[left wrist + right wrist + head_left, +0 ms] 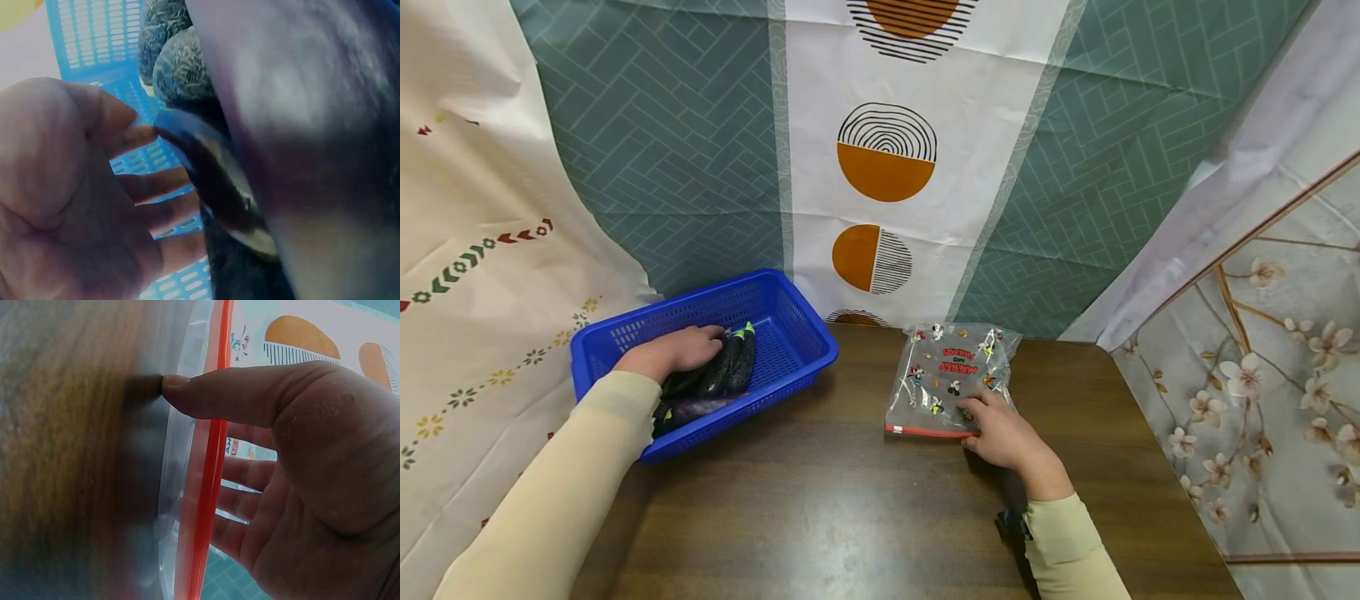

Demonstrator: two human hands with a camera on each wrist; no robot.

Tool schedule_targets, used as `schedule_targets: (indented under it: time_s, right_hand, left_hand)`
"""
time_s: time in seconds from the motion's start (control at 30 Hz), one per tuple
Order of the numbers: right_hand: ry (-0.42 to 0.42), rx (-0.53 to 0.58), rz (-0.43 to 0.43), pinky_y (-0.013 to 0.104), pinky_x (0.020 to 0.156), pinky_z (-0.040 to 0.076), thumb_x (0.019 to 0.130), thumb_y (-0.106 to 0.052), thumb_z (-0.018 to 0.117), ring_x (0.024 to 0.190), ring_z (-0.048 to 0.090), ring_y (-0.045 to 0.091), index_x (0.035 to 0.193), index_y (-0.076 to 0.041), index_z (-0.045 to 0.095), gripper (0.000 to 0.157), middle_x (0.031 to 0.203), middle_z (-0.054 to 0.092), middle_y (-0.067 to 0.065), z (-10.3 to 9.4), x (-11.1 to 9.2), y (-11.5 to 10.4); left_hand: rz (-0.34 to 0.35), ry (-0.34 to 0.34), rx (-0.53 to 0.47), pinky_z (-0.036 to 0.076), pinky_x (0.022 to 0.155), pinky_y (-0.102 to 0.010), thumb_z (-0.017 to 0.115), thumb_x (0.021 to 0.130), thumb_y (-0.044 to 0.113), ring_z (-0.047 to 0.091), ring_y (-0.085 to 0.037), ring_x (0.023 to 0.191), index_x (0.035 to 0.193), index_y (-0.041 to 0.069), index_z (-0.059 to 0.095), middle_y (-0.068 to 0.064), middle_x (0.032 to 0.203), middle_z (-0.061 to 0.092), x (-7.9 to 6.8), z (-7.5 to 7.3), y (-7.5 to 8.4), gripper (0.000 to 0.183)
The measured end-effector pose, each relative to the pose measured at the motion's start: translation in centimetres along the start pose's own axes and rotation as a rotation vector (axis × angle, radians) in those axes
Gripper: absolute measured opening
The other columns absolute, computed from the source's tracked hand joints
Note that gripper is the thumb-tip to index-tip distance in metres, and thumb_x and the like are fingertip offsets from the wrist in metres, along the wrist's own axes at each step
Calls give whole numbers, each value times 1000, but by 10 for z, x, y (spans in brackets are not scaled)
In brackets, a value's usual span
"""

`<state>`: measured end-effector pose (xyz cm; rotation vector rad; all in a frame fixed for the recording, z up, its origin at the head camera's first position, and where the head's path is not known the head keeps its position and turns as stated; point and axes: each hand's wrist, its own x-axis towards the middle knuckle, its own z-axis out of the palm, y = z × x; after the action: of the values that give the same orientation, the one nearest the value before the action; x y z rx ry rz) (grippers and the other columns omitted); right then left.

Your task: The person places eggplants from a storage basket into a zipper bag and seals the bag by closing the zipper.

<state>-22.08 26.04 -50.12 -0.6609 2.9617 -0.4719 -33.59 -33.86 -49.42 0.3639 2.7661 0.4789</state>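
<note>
My left hand (688,350) reaches into a blue basket (808,367) that holds several dark eggplants (741,362). In the left wrist view, the palm faces the camera with nothing in it, and the loosely extended fingers (165,212) meet a small glossy dark eggplant (215,181). A larger purple eggplant (281,125) fills the right side of that view. My right hand (1003,429) rests on the lower right corner of a clear printed zip bag (940,375) lying on the table. Its thumb crosses the red zip strip (209,506) at the near edge; the other fingers lie over the bag.
The brown wooden table (820,483) runs up to a patterned cloth (887,167) hanging at the back. A cream cloth (490,275) hangs beside the basket on the left, and a flowered panel (1262,400) stands along the table's right edge.
</note>
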Motion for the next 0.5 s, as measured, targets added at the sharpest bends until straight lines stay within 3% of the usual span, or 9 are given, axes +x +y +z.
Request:
schedule_targets:
  time_s: [0.1, 0.17, 0.33, 0.5]
  right_hand:
    - [-7, -6, -5, 58, 108, 54, 92, -13, 92, 132, 60, 39, 145, -2, 69, 59, 144, 59, 16, 0, 0, 0]
    - [-10, -2, -3, 59, 108, 54, 92, -12, 91, 132, 60, 40, 145, -2, 69, 59, 145, 59, 16, -1, 0, 1]
    - [-4, -4, -12, 59, 109, 54, 92, -12, 92, 132, 60, 41, 145, -2, 69, 58, 144, 59, 16, -1, 1, 1]
    - [-6, -3, -6, 59, 110, 53, 92, -12, 91, 134, 59, 41, 145, -2, 69, 58, 145, 59, 17, -1, 0, 0]
  left_hand:
    - [-3, -3, 2, 34, 122, -74, 44, 107, 14, 39, -64, 151, 164, -10, 42, -43, 160, 45, -9, -4, 9, 62]
    - [-22, -10, 0, 34, 122, -75, 46, 102, 5, 39, -65, 150, 164, -10, 41, -44, 160, 45, -22, -11, 25, 64]
    - [-37, -30, 22, 35, 120, -77, 51, 97, -3, 37, -69, 149, 165, -5, 43, -46, 159, 44, -43, -24, 50, 69]
    - [-54, -56, 26, 40, 117, -75, 52, 96, -7, 40, -68, 148, 168, -3, 40, -47, 158, 43, -46, -28, 47, 73]
